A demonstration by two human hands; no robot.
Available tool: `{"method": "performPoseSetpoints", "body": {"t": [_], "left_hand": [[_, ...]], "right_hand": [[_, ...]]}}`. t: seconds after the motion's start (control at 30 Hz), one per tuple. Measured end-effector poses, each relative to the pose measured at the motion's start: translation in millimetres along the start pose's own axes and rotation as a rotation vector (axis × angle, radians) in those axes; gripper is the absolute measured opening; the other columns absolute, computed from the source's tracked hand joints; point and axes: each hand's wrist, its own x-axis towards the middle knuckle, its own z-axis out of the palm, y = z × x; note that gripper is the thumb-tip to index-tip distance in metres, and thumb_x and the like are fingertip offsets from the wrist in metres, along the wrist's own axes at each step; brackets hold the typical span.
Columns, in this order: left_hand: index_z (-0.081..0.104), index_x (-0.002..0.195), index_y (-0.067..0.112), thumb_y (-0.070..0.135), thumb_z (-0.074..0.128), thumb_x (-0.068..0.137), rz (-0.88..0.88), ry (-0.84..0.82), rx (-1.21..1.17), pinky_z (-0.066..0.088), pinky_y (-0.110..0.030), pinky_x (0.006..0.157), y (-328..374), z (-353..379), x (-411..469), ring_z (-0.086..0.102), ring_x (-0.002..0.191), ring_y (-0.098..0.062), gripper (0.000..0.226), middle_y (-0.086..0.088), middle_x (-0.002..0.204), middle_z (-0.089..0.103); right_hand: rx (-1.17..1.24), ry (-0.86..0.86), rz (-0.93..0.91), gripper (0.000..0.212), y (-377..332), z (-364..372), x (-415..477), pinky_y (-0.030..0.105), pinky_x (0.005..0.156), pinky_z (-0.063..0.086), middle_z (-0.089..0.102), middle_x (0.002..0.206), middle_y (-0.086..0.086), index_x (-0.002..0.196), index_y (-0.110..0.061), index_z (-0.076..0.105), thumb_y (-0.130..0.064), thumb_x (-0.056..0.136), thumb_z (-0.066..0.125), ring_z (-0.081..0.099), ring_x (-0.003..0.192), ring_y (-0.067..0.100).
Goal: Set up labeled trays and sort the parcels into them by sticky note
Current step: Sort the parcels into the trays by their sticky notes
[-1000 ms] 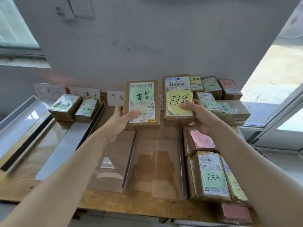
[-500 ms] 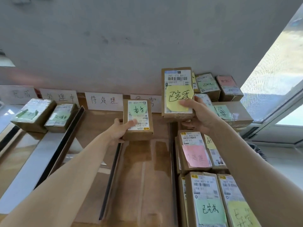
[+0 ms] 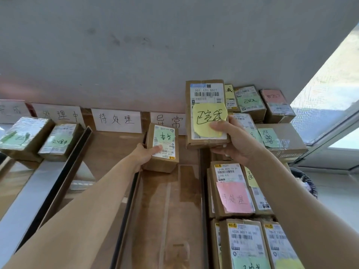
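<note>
The left hand (image 3: 142,156) has moved the small parcel with the green note (image 3: 162,148) forward and down. It is now at the back of the clear tray (image 3: 171,210), just in front of the 异常 card (image 3: 169,120). The fingers still grip it, so it is not let go yet. The right hand (image 3: 235,140) still holds the parcel with the yellow note (image 3: 206,113) up in the air. That one looks to be next.
</note>
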Motion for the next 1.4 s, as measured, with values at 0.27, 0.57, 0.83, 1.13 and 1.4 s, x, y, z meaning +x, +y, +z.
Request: {"method": "performPoseSetpoints", "body": {"t": [0.27,0.57,0.83,1.13,1.4], "left_hand": [[0.058,0.117,-0.001,0.009,0.055,0.09,0.194,0.244,0.21,0.053,-0.044,0.087,7,-18,-8,0.062,0.101,-0.029,0.029,-0.016,0.114,0.065],[0.043,0.137,0.011,0.018,0.052,0.093,0.669,0.327,0.495,0.041,-0.032,0.096,14,-95,-86,0.049,0.123,-0.024,0.045,-0.008,0.138,0.048],[0.05,0.13,0.011,0.018,0.047,0.096,0.996,0.453,0.677,0.029,-0.022,0.086,1,-218,-137,0.046,0.115,-0.02,0.034,-0.006,0.125,0.054],[0.06,0.111,0.0,0.017,0.044,0.088,1.244,0.658,0.791,0.043,-0.044,0.091,-15,-311,-171,0.054,0.105,-0.034,0.033,-0.014,0.111,0.062],[0.062,0.11,0.003,0.022,0.043,0.084,1.218,0.816,0.831,0.038,-0.039,0.095,-34,-367,-186,0.052,0.108,-0.03,0.038,-0.012,0.115,0.061]], "right_hand": [[-0.037,-0.001,0.033,0.054,5,26,-7,0.051,0.092,0.049,0.071,0.104,0.002,0.131,-0.024,0.043,-0.022,0.082,0.067,0.066,0.098,0.023],[-0.014,-0.009,0.012,0.06,14,122,-5,0.046,0.078,0.056,0.072,0.106,0.002,0.132,-0.023,0.04,-0.02,0.081,0.069,0.07,0.093,0.021],[-0.029,0.009,-0.004,0.057,28,246,1,0.041,0.072,0.053,0.072,0.104,0.001,0.129,-0.024,0.046,-0.025,0.078,0.072,0.067,0.097,0.023],[-0.046,-0.102,-0.048,0.064,31,357,3,0.039,0.073,0.052,0.072,0.106,0.002,0.129,-0.021,0.047,-0.03,0.072,0.075,0.068,0.098,0.023],[-0.14,-0.276,-0.032,0.053,25,417,9,0.033,0.066,0.053,0.07,0.11,0.003,0.129,-0.019,0.051,-0.03,0.08,0.068,0.068,0.093,0.021]]}}
